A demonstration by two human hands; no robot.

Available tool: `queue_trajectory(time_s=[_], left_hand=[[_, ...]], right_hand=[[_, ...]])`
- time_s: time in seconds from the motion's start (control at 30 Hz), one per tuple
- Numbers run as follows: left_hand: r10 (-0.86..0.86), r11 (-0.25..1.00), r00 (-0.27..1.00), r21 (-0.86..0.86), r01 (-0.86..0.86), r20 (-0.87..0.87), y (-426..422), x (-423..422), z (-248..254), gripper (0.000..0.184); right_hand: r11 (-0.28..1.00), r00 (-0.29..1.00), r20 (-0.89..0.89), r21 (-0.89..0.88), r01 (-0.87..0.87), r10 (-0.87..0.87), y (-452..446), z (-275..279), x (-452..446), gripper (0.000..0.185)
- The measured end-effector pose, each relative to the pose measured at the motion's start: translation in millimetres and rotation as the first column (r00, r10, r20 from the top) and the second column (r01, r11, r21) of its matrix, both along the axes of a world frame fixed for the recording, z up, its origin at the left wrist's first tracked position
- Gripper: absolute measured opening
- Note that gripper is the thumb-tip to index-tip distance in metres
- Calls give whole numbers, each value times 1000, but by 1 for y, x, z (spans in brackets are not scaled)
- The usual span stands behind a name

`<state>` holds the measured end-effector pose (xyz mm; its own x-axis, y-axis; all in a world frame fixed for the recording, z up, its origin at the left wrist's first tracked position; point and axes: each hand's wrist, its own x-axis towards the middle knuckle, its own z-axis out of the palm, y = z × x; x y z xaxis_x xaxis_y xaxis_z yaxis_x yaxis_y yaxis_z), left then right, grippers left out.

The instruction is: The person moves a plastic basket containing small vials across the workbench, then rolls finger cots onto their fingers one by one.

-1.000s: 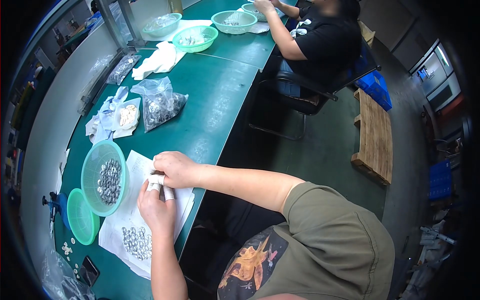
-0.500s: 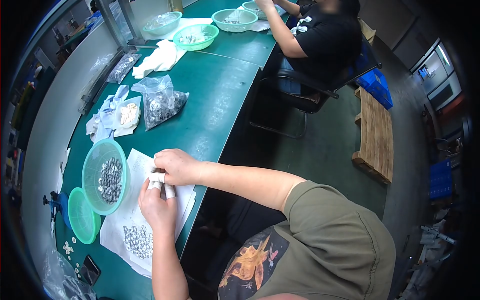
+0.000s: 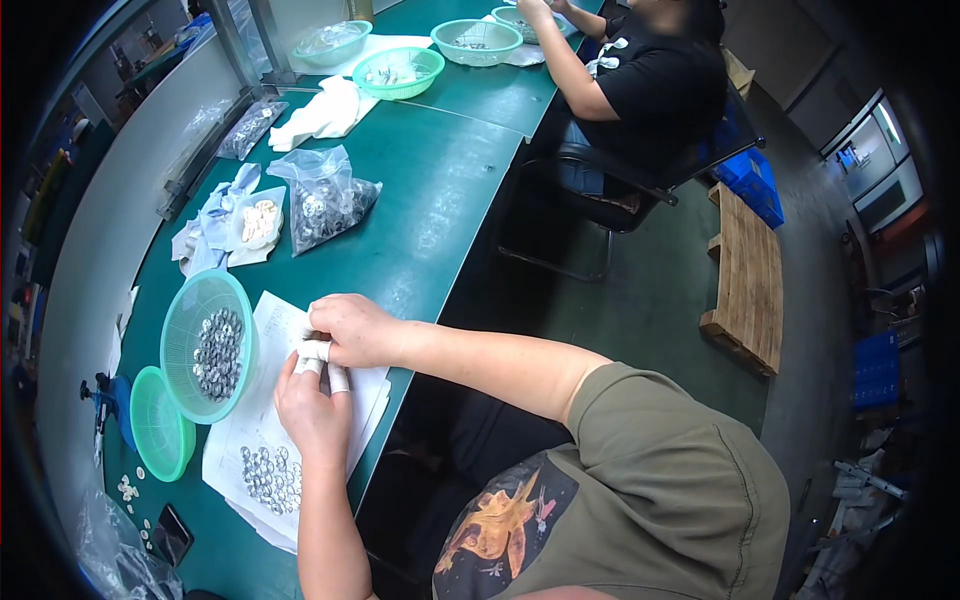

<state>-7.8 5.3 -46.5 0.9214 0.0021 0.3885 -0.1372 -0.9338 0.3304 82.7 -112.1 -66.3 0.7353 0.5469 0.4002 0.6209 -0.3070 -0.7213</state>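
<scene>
Green tabletop; big mesh basket on it; smaller green basket and paper sheets right beside that; clear bag near it, phone further off

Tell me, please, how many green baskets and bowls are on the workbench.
6: a large basket of shiny pieces near the left hand, a smaller bowl beside it, and four baskets farther along, towards the co-worker. Others may be hidden.

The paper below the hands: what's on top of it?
Shiny pieces lie on the paper. The left hand and right hand hide part of it; anything beneath them can't be seen.
</scene>
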Motion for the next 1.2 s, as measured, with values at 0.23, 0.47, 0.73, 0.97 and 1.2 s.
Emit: queue_trajectory(time_s=[0.23, 0.47, 0.73, 0.97, 1.2], left_hand=[[5, 1000, 1000, -4, -4, 8, 1, 0, -1, 19], [0, 1000, 1000, 0, 0, -2, 1, 0, 0, 19], [2, 1000, 1000, -1, -2, -30, 1, 0, -1, 21], [2, 1000, 1000, -16, -3, -8, 2, 0, -2, 21], [10, 1000, 1000, -7, -10, -4, 2, 0, -3, 21]], right_hand=[[1000, 1000, -7, 2, 2, -2, 0, 1, 0, 21], [997, 996, 82, 72, 18, -24, 1, -3, -2, 22], [998, 996, 85, 63, 14, -19, 2, -5, -1, 22], [999, 994, 106, 52, 7, -12, 1, -3, -1, 21], [999, 994, 113, 52, 3, -9, 1, -5, 0, 21]])
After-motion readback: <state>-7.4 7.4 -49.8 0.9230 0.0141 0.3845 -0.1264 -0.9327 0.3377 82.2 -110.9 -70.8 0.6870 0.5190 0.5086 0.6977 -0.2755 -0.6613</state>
